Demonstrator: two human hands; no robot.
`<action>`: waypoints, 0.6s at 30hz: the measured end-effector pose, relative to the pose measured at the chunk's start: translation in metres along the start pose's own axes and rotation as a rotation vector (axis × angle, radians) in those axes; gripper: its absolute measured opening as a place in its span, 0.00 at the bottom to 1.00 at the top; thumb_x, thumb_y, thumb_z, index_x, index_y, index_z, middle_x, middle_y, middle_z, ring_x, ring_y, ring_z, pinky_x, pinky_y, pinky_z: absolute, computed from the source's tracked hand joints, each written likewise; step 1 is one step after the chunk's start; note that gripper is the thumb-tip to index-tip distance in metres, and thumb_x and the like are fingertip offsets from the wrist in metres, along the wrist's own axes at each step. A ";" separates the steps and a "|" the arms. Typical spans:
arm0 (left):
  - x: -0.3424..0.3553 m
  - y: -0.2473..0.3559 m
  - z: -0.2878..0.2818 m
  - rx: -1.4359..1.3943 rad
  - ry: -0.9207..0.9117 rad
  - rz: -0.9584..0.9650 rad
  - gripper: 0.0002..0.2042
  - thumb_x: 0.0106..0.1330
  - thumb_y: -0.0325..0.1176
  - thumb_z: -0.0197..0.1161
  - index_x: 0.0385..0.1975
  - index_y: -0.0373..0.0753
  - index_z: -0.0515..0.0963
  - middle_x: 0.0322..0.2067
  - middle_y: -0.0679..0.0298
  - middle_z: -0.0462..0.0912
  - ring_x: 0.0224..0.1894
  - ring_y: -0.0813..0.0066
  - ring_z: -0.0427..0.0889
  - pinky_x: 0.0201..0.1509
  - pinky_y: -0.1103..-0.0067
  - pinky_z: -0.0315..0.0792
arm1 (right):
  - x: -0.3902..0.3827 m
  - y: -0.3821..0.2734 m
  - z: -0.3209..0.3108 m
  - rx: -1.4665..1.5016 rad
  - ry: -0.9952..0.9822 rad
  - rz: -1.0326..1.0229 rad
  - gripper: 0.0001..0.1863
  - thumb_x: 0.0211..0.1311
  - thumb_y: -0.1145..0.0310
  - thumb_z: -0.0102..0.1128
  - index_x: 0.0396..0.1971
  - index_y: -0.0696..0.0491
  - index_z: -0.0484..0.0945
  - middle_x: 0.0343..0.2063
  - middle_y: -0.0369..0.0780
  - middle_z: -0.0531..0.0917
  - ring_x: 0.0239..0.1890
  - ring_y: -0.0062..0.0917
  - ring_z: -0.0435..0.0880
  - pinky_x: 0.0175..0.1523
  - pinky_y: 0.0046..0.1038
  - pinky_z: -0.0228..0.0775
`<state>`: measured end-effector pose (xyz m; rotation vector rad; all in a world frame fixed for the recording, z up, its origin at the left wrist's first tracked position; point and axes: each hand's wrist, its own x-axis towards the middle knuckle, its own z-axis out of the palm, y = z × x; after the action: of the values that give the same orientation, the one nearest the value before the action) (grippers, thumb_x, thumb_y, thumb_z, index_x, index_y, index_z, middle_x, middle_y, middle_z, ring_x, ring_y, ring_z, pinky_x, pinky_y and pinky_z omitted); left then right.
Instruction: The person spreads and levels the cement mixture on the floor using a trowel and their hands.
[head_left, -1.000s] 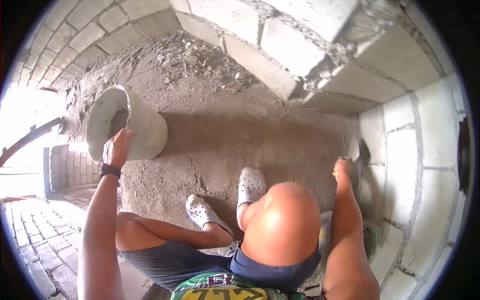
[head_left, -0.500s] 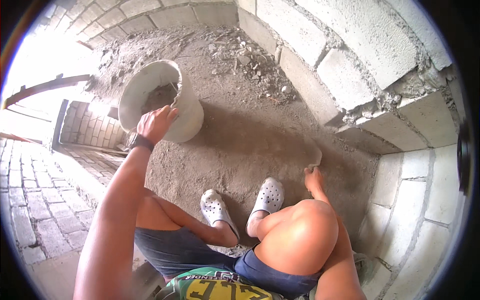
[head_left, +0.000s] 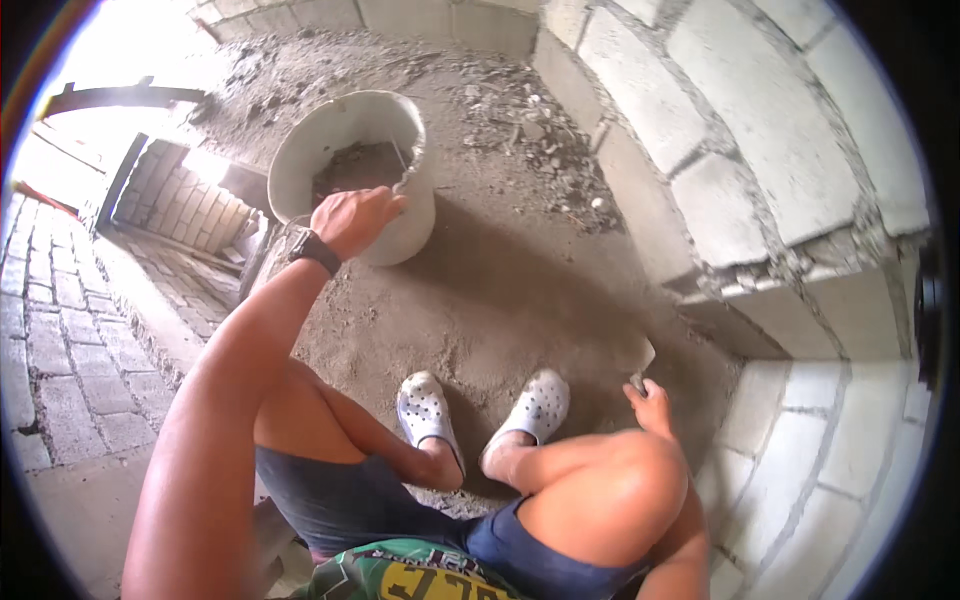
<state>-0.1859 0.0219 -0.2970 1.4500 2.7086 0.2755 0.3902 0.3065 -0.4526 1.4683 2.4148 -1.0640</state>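
Note:
My left hand (head_left: 355, 218) grips the rim of a white bucket (head_left: 345, 150) that stands tilted on the sandy ground and holds grey mortar. A dark watch sits on that wrist. My right hand (head_left: 650, 405) is low at the right, beside my bent knee, closed on the handle of a small trowel (head_left: 643, 360) whose blade rests on the sand near the foot of the block wall. I squat with both white clogs (head_left: 480, 415) on the ground between the hands.
A grey block wall (head_left: 740, 170) curves along the right and top, with rubble (head_left: 530, 120) at its base. A low brick edge and brick paving (head_left: 60, 340) lie to the left, with a dark bar (head_left: 120, 97) above them.
The view has swung left and down, so the bucket and wall shifted right. My left hand stays on the bucket rim. My right hand with the trowel has drawn nearer my knee.

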 end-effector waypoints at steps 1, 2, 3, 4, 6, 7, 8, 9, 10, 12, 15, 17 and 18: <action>0.005 0.000 0.008 -0.020 -0.013 0.013 0.22 0.81 0.54 0.52 0.34 0.40 0.77 0.30 0.48 0.85 0.37 0.43 0.86 0.42 0.54 0.76 | 0.010 0.015 -0.010 -0.038 -0.025 -0.036 0.28 0.65 0.48 0.72 0.30 0.61 0.75 0.25 0.53 0.82 0.29 0.44 0.78 0.39 0.46 0.71; 0.003 -0.006 0.011 -0.038 -0.015 0.022 0.22 0.81 0.54 0.52 0.33 0.40 0.76 0.29 0.48 0.84 0.36 0.43 0.85 0.42 0.54 0.76 | 0.027 0.008 -0.014 -0.006 -0.156 0.034 0.26 0.64 0.49 0.73 0.32 0.60 0.78 0.27 0.50 0.84 0.30 0.39 0.80 0.41 0.44 0.73; 0.001 -0.011 0.011 -0.060 -0.015 0.033 0.23 0.81 0.54 0.52 0.32 0.40 0.75 0.28 0.49 0.83 0.35 0.42 0.84 0.41 0.54 0.75 | 0.044 -0.007 -0.022 0.020 -0.286 0.109 0.24 0.63 0.51 0.75 0.34 0.60 0.80 0.29 0.47 0.86 0.32 0.33 0.81 0.43 0.41 0.74; 0.000 -0.013 0.008 -0.050 -0.021 0.050 0.23 0.81 0.53 0.54 0.30 0.39 0.73 0.25 0.50 0.79 0.32 0.43 0.83 0.38 0.54 0.74 | 0.062 -0.018 -0.028 0.019 -0.314 0.096 0.24 0.63 0.51 0.75 0.34 0.60 0.80 0.29 0.47 0.86 0.32 0.33 0.81 0.43 0.41 0.74; -0.003 -0.015 0.002 -0.032 -0.016 0.044 0.22 0.81 0.51 0.55 0.28 0.40 0.71 0.23 0.53 0.77 0.29 0.47 0.81 0.34 0.56 0.72 | 0.107 -0.039 -0.036 -0.003 -0.490 -0.038 0.23 0.61 0.53 0.77 0.41 0.60 0.85 0.34 0.42 0.89 0.37 0.26 0.83 0.48 0.36 0.76; -0.002 -0.016 0.000 -0.015 -0.005 0.046 0.22 0.80 0.52 0.55 0.28 0.40 0.71 0.23 0.53 0.76 0.29 0.48 0.81 0.33 0.57 0.72 | 0.130 -0.047 -0.035 0.001 -0.513 -0.051 0.23 0.61 0.53 0.77 0.41 0.60 0.85 0.34 0.42 0.89 0.37 0.26 0.83 0.48 0.36 0.76; 0.000 -0.014 -0.004 -0.022 -0.034 0.031 0.22 0.80 0.52 0.56 0.28 0.40 0.71 0.23 0.54 0.75 0.29 0.48 0.81 0.33 0.58 0.72 | 0.151 -0.053 -0.036 -0.029 -0.588 -0.039 0.25 0.61 0.53 0.77 0.44 0.60 0.85 0.35 0.42 0.90 0.37 0.27 0.84 0.48 0.35 0.76; 0.003 -0.012 -0.004 -0.039 -0.067 0.018 0.22 0.79 0.53 0.57 0.28 0.41 0.72 0.23 0.55 0.75 0.29 0.49 0.81 0.33 0.58 0.73 | 0.167 -0.055 -0.038 -0.064 -0.662 -0.017 0.26 0.62 0.53 0.77 0.47 0.61 0.86 0.36 0.42 0.90 0.38 0.27 0.85 0.49 0.34 0.76; 0.007 -0.013 0.001 -0.043 -0.063 0.032 0.22 0.78 0.52 0.59 0.28 0.41 0.72 0.23 0.55 0.75 0.29 0.50 0.81 0.33 0.59 0.73 | 0.185 -0.049 -0.031 -0.149 -0.635 0.048 0.27 0.61 0.53 0.77 0.48 0.61 0.86 0.35 0.43 0.90 0.40 0.28 0.86 0.51 0.33 0.76; 0.010 -0.016 0.000 -0.030 -0.086 0.045 0.20 0.75 0.50 0.63 0.28 0.41 0.72 0.24 0.58 0.76 0.29 0.54 0.82 0.34 0.61 0.74 | 0.206 -0.058 -0.018 -0.150 -0.657 0.079 0.27 0.63 0.52 0.77 0.50 0.61 0.85 0.36 0.44 0.90 0.43 0.29 0.86 0.52 0.33 0.76; 0.020 -0.018 -0.004 -0.055 -0.138 0.046 0.19 0.73 0.50 0.65 0.28 0.42 0.74 0.24 0.60 0.78 0.30 0.57 0.83 0.34 0.63 0.76 | 0.210 -0.076 -0.010 -0.075 -0.547 0.099 0.29 0.66 0.52 0.73 0.54 0.61 0.84 0.41 0.47 0.89 0.49 0.34 0.87 0.57 0.35 0.75; 0.024 -0.017 -0.004 -0.057 -0.172 0.019 0.19 0.73 0.51 0.65 0.28 0.42 0.74 0.24 0.60 0.78 0.30 0.58 0.84 0.35 0.65 0.77 | 0.205 -0.092 -0.014 0.002 -0.433 0.086 0.29 0.67 0.51 0.71 0.56 0.61 0.83 0.44 0.49 0.89 0.53 0.38 0.87 0.60 0.37 0.75; 0.026 -0.017 -0.009 -0.070 -0.197 -0.005 0.19 0.74 0.52 0.65 0.29 0.42 0.74 0.25 0.61 0.80 0.31 0.57 0.84 0.36 0.64 0.78 | 0.198 -0.103 -0.017 -0.268 -0.313 0.051 0.30 0.69 0.51 0.69 0.59 0.60 0.81 0.48 0.52 0.88 0.56 0.42 0.86 0.62 0.40 0.75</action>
<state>-0.2152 0.0332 -0.2901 1.3735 2.5200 0.2127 0.2066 0.4326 -0.4748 1.1736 2.1864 -0.8461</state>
